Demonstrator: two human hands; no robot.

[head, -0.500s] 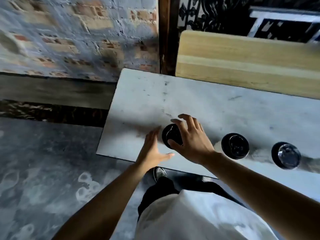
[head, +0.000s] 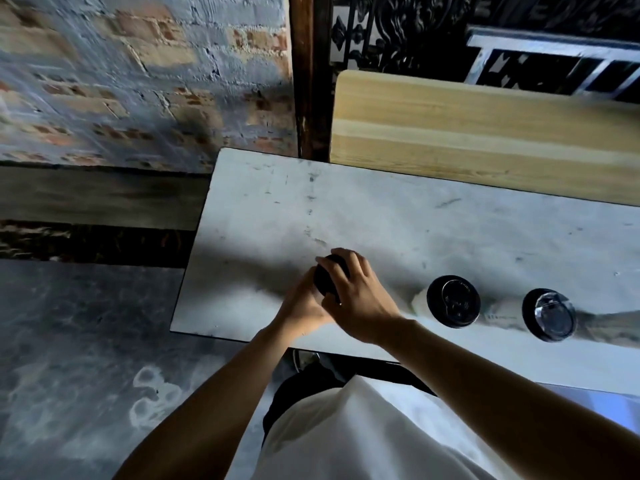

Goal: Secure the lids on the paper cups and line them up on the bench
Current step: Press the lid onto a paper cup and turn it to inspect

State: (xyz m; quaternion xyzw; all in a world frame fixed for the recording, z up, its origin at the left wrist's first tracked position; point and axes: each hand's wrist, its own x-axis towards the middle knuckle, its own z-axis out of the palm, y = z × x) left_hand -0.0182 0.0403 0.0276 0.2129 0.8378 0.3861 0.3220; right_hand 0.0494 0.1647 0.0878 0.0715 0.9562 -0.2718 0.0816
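Three paper cups with black lids stand in a row near the front edge of the white bench [head: 381, 216]. The leftmost cup [head: 325, 282] is mostly hidden by both hands; only part of its black lid shows. My right hand [head: 356, 299] lies over the lid from above, fingers curled on its rim. My left hand [head: 301, 306] wraps the cup's side from the left. To the right stand the middle cup [head: 453, 301] and the right cup [head: 549, 315], both lidded and untouched.
A wooden backrest [head: 485, 133] runs behind the bench. A brick wall [head: 138, 74] and a dark post [head: 306, 74] stand at the back left. The bench's left end drops to a grey floor [head: 86, 341]. My white shirt [head: 363, 438] fills the bottom.
My left hand has closed in from beside the cup onto its side. My right hand has settled further over the lid, covering more of it.
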